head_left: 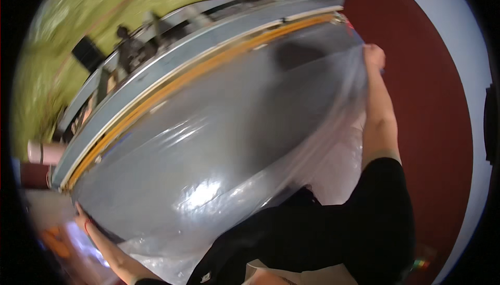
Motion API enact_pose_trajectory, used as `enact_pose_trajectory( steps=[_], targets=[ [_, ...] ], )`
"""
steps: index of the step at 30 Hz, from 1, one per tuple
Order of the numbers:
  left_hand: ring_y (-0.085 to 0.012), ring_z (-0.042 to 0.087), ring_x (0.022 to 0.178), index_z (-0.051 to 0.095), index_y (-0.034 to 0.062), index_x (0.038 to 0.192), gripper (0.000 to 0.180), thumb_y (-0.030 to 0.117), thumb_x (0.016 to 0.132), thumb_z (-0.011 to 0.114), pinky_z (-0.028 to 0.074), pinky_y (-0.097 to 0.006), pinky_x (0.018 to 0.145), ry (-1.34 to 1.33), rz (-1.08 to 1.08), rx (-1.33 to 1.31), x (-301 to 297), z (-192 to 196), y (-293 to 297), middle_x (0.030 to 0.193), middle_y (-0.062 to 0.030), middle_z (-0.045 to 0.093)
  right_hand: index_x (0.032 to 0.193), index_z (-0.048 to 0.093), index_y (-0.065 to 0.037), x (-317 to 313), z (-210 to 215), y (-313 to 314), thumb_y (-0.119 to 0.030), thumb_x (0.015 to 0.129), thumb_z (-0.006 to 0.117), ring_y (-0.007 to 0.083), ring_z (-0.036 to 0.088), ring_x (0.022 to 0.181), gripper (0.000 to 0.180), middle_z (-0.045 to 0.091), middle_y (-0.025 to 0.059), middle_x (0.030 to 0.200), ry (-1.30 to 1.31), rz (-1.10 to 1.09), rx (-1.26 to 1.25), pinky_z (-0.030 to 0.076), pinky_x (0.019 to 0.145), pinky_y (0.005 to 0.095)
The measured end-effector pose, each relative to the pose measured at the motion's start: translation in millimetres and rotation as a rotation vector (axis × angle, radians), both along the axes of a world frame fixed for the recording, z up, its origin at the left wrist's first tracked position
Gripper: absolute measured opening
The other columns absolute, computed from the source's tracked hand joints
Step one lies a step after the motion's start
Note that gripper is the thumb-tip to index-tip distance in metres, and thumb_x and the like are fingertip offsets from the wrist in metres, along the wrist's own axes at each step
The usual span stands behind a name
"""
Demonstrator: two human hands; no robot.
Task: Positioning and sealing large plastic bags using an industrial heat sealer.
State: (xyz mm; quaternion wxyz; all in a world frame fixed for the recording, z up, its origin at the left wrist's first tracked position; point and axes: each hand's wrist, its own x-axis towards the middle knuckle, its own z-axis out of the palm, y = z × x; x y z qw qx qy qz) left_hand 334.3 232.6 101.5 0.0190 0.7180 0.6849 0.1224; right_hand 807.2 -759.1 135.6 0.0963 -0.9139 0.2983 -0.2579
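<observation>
A clear plastic sheet (312,155) lies over a wide grey tabletop (224,97) and hangs loosely past its near edge, toward my black shirt. At the far right corner, my right hand (374,57) is closed on the sheet's edge, pulling it into long folds. My left hand (81,217), with a red cord at its wrist, is at the left corner of the tabletop. Its fingers look closed on the sheet there, though they are small and blurred. Both arms are spread wide.
A grey raised trough (192,40) with tools and dark parts runs along the far side, above an orange strip (208,66). A pink cylindrical bottle (47,152) stands left. Yellow-green sheeting (130,3) lies beyond. Dark red floor (427,108) is at right.
</observation>
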Motion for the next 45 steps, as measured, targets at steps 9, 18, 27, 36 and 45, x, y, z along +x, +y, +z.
enact_pose_trajectory(
  steps=[9, 18, 27, 36, 45],
  targets=[
    [-0.0066, 0.048, 0.064, 0.06, 0.0045, 0.086, 0.011, 0.015, 0.082, 0.058, 0.041, -0.02, 0.057, -0.801, -1.01, -0.221, 173.7, 57.9, -296.0, 0.077, -0.0006, 0.057, 0.081, 0.066, -0.012, 12.2, -13.3, -5.7, -0.035, 0.069, 0.065, 0.0211, 0.061, 0.077, 0.026, 0.065, 0.0068, 0.081, -0.253, 0.132, 0.466, 0.046, 0.069, 0.0338],
    [-0.018, 0.059, 0.063, 0.063, 0.005, 0.084, 0.02, 0.023, 0.077, 0.06, 0.046, -0.03, 0.06, -0.428, -1.957, -0.66, 329.7, 47.1, -712.9, 0.071, -0.011, 0.062, 0.076, 0.065, -0.007, 17.6, -30.1, -14.1, -0.026, 0.069, 0.066, 0.0181, 0.061, 0.068, 0.02, 0.064, 0.008, 0.072, -0.536, 0.335, 0.735, 0.046, 0.065, 0.0304],
    [-0.0125, 0.052, 0.054, 0.049, 0.0042, 0.097, 0.017, 0.008, 0.081, 0.053, 0.044, -0.023, 0.052, -0.727, -1.273, -1.852, 347.6, 63.0, -734.5, 0.079, -0.009, 0.059, 0.076, 0.065, -0.006, 27.8, -42.5, -35.9, -0.028, 0.07, 0.065, 0.0191, 0.061, 0.069, 0.023, 0.064, 0.0097, 0.072, -0.567, 0.396, 0.602, 0.046, 0.066, 0.0315],
    [-0.0145, 0.057, 0.072, 0.054, -0.0033, 0.091, 0.012, -0.001, 0.08, 0.051, 0.046, -0.028, 0.066, -0.208, -1.517, -2.106, 106.6, 74.8, -503.8, 0.077, -0.0074, 0.058, 0.083, 0.066, -0.004, 18.8, -33.6, -32.5, -0.019, 0.073, 0.064, 0.0134, 0.06, 0.075, 0.018, 0.065, 0.0068, 0.079, -0.446, 0.572, 0.485, 0.046, 0.071, 0.0272],
    [-0.0188, 0.061, 0.063, 0.062, 0.0003, 0.084, 0.018, 0.011, 0.069, 0.06, 0.049, -0.033, 0.057, 0.128, -0.52, -0.427, -153.3, 131.9, -130.5, 0.075, -0.0127, 0.063, 0.095, 0.063, -0.007, 51.5, -57.9, -73.6, -0.037, 0.077, 0.061, 0.018, 0.058, 0.08, 0.035, 0.064, 0.0088, 0.088, -0.196, 0.567, 0.302, 0.043, 0.074, 0.0296]
  ],
)
